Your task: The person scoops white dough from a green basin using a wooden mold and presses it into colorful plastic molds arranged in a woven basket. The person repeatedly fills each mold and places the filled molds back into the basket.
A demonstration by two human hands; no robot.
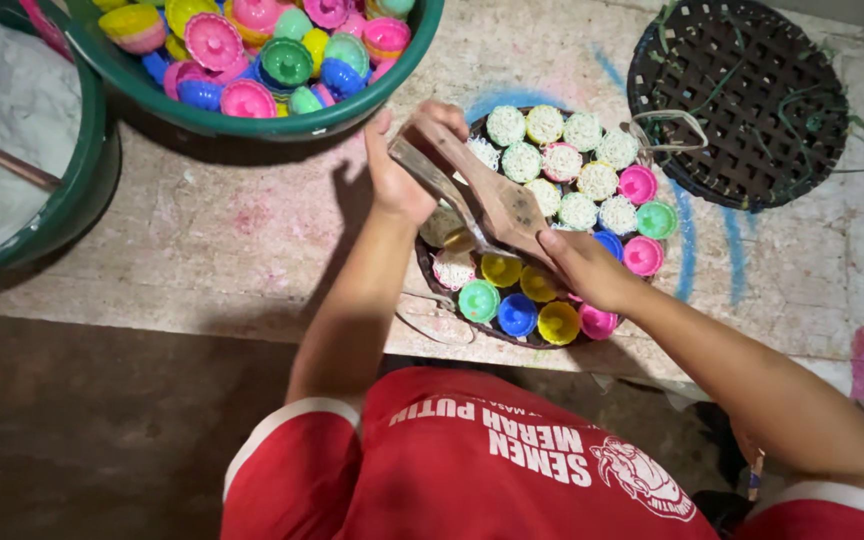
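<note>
While the head camera looked straight down, the left hand (402, 170) was closed around a wooden paddle (487, 190), which slanted across the near-left part of a dark woven tray (430, 272) on the worn, paint-smeared surface (242, 230). A metal spoon (449, 225) lay against the paddle, its handle running up into the same grip; its bowl seemed to hold something pale, though the tool and its shadow made that hard to read. The right hand (584, 268) rested at the paddle's lower end with fingers curled, and whether it gripped the wood or only steadied it I could not tell. On the tray sat small fluted moulds: those at the far side (544, 125) were filled with a white grainy mass, those nearer (517, 315) stood empty in yellow, green, blue and pink. Both hands and the paddle hid several moulds on the tray's left part. A second woven tray (742, 100) lay empty at the far right, just beside the first. A green basin (252, 120) heaped with coloured moulds was cut off by the top edge, and another green tub (72, 190) of white powder was cut off at the left, with a thin rod (2, 160) resting in it.
</note>
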